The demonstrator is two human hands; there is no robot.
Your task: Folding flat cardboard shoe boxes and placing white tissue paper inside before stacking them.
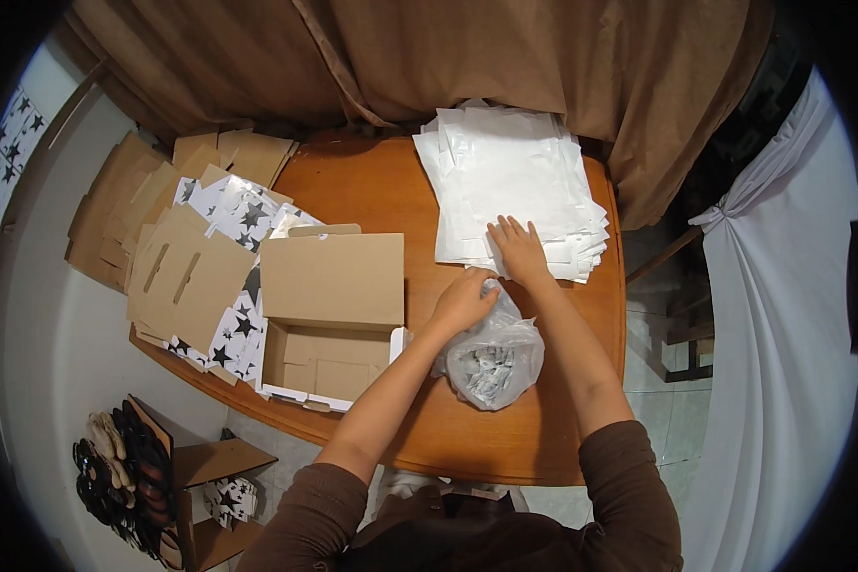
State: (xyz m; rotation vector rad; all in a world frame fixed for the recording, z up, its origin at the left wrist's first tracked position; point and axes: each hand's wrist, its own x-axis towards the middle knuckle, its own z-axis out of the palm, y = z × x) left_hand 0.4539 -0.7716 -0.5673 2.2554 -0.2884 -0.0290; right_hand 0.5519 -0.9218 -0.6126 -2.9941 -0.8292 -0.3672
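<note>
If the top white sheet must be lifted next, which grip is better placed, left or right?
Right, probably: the right grip is over the white sheets, while the left grip is at the plastic bag.

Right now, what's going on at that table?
A person's left hand is at the top of a plastic bag, its grip unclear. The right hand rests, fingers extended, on the near edge of a white stack. An open box stands left of the bag, with flat cardboard beyond it.
</note>
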